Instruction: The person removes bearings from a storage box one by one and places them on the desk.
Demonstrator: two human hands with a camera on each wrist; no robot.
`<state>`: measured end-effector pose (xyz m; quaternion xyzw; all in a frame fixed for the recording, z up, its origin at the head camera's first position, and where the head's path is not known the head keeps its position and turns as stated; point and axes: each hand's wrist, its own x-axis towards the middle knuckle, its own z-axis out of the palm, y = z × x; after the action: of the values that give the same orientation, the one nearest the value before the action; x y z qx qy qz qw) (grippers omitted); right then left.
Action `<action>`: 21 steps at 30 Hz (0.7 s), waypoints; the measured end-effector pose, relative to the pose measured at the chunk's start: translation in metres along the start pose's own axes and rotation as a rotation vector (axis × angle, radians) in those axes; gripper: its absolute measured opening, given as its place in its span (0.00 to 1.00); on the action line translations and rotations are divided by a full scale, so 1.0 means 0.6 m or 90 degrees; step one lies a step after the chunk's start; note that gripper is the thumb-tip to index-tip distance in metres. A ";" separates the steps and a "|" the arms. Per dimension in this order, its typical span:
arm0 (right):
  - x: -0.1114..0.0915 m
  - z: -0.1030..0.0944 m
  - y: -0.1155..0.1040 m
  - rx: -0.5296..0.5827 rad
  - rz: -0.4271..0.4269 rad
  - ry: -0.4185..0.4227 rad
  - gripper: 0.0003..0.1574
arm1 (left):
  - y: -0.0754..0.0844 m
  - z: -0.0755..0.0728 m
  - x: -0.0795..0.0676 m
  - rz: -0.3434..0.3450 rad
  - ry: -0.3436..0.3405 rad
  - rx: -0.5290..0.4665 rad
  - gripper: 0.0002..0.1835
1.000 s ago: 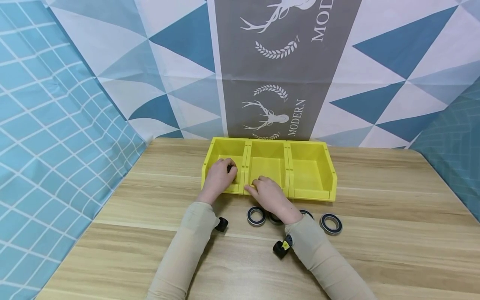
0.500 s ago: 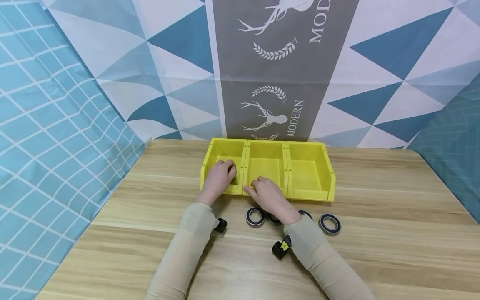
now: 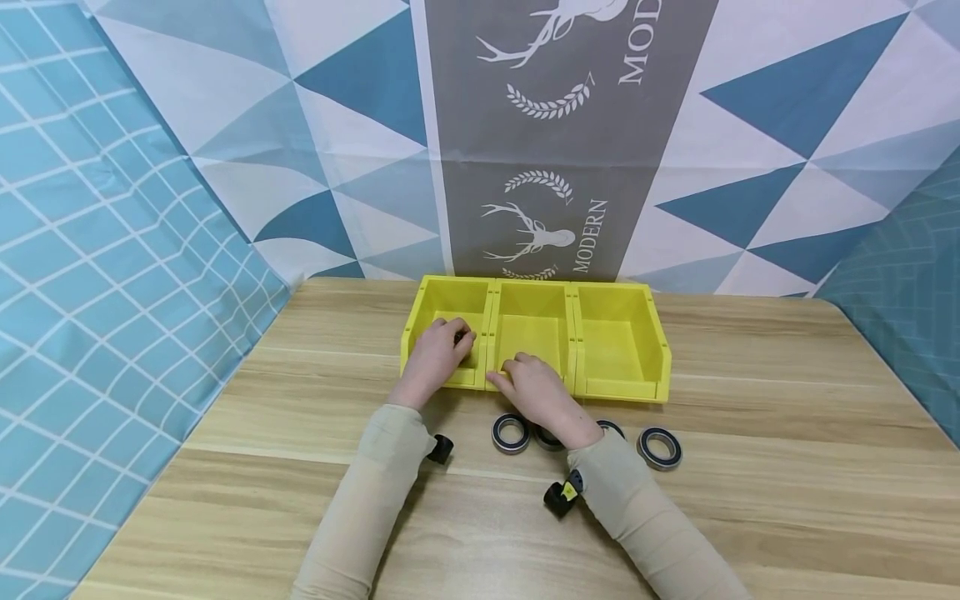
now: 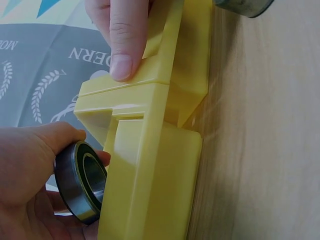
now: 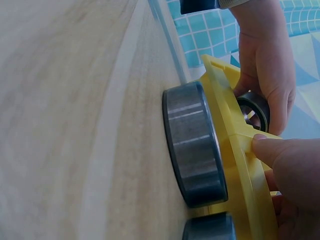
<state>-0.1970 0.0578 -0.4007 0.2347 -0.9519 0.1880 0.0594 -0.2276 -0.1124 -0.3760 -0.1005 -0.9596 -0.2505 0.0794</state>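
My left hand [image 3: 435, 360] reaches over the left yellow bin [image 3: 459, 293] and pinches a ball bearing [image 4: 70, 182] between thumb and fingers. The left wrist view shows the bearing, a thick steel ring with a dark face, tilted at the bin's front opening. Whether it touches the bin I cannot tell. My right hand [image 3: 538, 390] grips the front edge of the middle yellow bin [image 3: 534, 298]. Its thumb [image 5: 267, 150] lies on the lip near the joint with the left bin, while its other fingers curl inside, partly hidden.
Several more bearings lie flat before the bins: one at left [image 3: 499, 443], one at far right [image 3: 661, 463], others partly hidden under the right wrist. The right yellow bin [image 3: 618, 337] adjoins the middle one. A patterned cloth backdrop [image 3: 375, 192] rises behind the wooden table [image 3: 787, 433].
My left hand shifts only very slightly with the bearing over the left bin. My right hand stays on the middle bin's edge, and the bearings on the table have not moved.
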 end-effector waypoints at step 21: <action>0.001 0.002 0.002 -0.007 -0.006 0.004 0.27 | 0.006 -0.014 -0.002 0.001 0.023 0.010 0.15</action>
<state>-0.1980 0.0582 -0.4022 0.2384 -0.9515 0.1831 0.0649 -0.2245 -0.1139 -0.3676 -0.0959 -0.9599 -0.2447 0.0974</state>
